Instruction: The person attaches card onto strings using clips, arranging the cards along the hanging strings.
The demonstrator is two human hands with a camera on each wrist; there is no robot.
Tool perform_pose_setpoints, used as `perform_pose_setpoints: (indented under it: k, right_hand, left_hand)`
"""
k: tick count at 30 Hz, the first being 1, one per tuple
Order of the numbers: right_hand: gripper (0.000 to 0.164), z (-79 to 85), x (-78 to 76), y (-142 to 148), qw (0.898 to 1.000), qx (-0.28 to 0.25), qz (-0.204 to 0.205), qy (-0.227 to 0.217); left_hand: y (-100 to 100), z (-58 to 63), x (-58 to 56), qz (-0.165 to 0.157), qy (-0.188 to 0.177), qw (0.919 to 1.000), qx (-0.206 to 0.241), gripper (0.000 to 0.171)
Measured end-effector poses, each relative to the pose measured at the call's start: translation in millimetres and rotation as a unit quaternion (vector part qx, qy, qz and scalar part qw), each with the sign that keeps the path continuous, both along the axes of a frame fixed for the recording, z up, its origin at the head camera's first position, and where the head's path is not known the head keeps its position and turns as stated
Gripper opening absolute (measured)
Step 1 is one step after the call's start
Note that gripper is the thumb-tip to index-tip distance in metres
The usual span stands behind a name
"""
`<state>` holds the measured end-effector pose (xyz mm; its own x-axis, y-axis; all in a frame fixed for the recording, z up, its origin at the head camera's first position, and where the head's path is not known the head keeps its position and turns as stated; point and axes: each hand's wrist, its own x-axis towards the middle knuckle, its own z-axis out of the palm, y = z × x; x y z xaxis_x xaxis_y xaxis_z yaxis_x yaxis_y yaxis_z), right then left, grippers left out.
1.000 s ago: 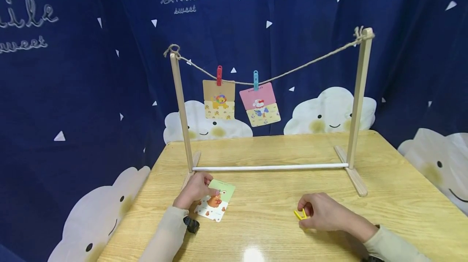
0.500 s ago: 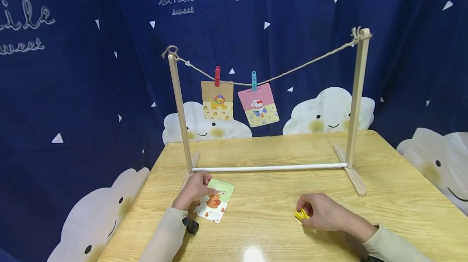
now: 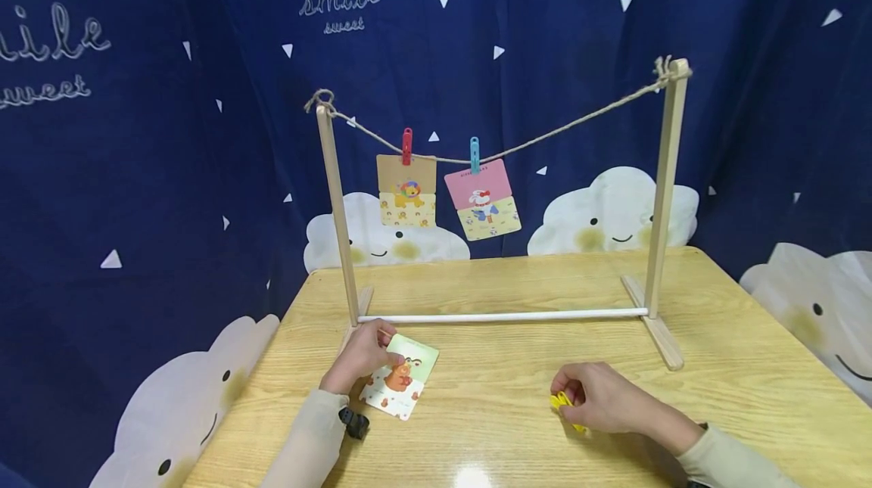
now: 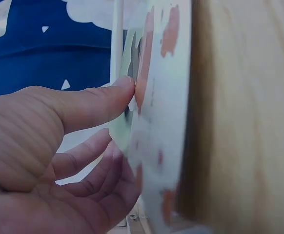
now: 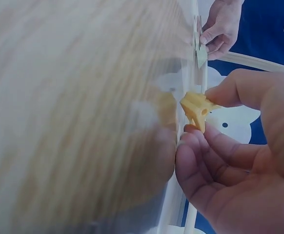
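Observation:
My left hand (image 3: 364, 359) pinches the left side of a green and white card (image 3: 415, 391) with a bear picture. In the left wrist view the thumb lies on the card's (image 4: 164, 122) printed face, with other fingers behind it. A dark shadow runs along the card's edge on the wood. To the right, my right hand (image 3: 602, 397) holds a small yellow clothespin (image 3: 562, 401) low over the table. The right wrist view shows the clothespin (image 5: 196, 108) between thumb and fingertips; part of it is hidden by them.
Behind the hands stands a wooden frame (image 3: 666, 193) with a sagging rope (image 3: 579, 122) and a white crossbar (image 3: 504, 317). A red clothespin (image 3: 406, 146) holds a lion card (image 3: 407, 197) on the rope. A blue clothespin (image 3: 474, 155) holds a tilted pink rabbit card (image 3: 482, 200).
The yellow clothespin has turned within my right fingers, from a spread V shape to lying slanted toward the palm. My left hand and the bear card have stayed nearly still.

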<state>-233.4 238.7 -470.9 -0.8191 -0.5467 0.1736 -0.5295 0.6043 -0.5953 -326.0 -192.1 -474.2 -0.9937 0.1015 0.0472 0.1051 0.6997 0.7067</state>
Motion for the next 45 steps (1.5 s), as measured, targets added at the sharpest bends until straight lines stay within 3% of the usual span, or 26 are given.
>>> perform_pose_setpoints:
  k: [16, 27, 36, 45]
  right_hand:
    - [0.020, 16.2, 0.7, 6, 0.999, -0.015, -0.015, -0.023]
    - [0.020, 30.0, 1.3, 14, 0.998, -0.028, -0.045, 0.023]
    - [0.022, 40.8, -1.8, 21, 0.998, -0.039, -0.050, 0.016]
    - [0.022, 52.6, -2.3, 25, 0.995, -0.039, -0.074, 0.060]
  left_hand:
    - [3, 18.1, 5.5, -0.005, 0.017, 0.9992, 0.035, 0.041]
    - [5, 30.2, 7.4, -0.021, 0.046, 0.9968, 0.062, 0.022]
    - [12, 42.4, 9.5, -0.020, 0.084, 0.9957, 0.033, 0.014]
    - [23, 60.3, 14.7, -0.038, 0.099, 0.9921, 0.068, 0.009]
